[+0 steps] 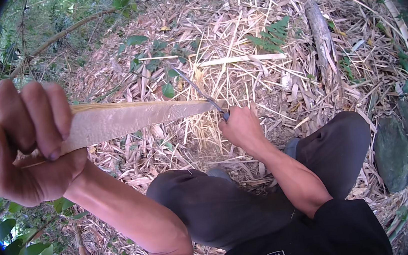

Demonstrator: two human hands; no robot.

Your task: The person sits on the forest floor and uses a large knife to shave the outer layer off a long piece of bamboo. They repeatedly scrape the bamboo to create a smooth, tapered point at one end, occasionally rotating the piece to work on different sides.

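Bamboo lay everywhere on the ground, dry and pale, with a few green leaves (pixel 274 34) poking through. The person squatted over it in dark trousers (pixel 212 202).

The left hand (pixel 19 143) was wrapped tight around the wide end of a bamboo strip (pixel 127 120). All the fingers (pixel 44 120) were curled over it, close to the camera. The strip ran flat across the middle of the view and got thinner toward the right hand (pixel 242 128).

The right hand was closed around the handle of a knife (pixel 200 91). The thin blade pointed up and away, and it met the narrow tip of the strip.

The strip looked light and stiff, and thin enough to split or snap if bent hard. Its long edges looked sharp, so fingers could get cut. The thick end seemed the best place to hold it, with the flat sides pressed.

A grey log (pixel 321 31) lay well away, and mossy stones (pixel 400 148) sat beside the right knee.
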